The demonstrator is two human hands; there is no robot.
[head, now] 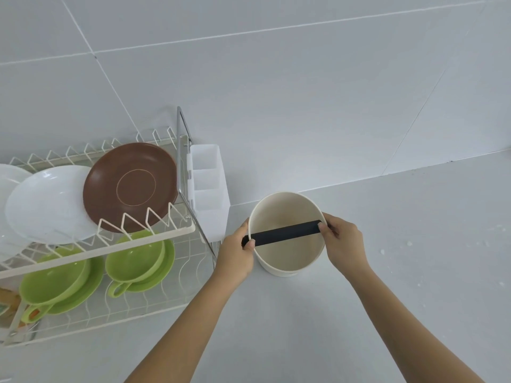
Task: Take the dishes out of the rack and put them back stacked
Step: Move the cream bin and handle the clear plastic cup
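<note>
Cream container (287,252) on the counter (414,244), black strip (284,233) across its rim, ends pinched between both hands' fingers (250,244).

Bright, even, diffuse light, source not visible; shadows soft and faint, only a weak one under the cream container (287,239) and below the rack (96,272); small glare spots on the white plate (47,205), dull sheen on the brown plate (132,183); strong wide-angle distortion, wall tile lines (249,31) bend and tilt toward edges; slight softness overall, left edge blurrier; colours washed, grey-blue cast.
</note>
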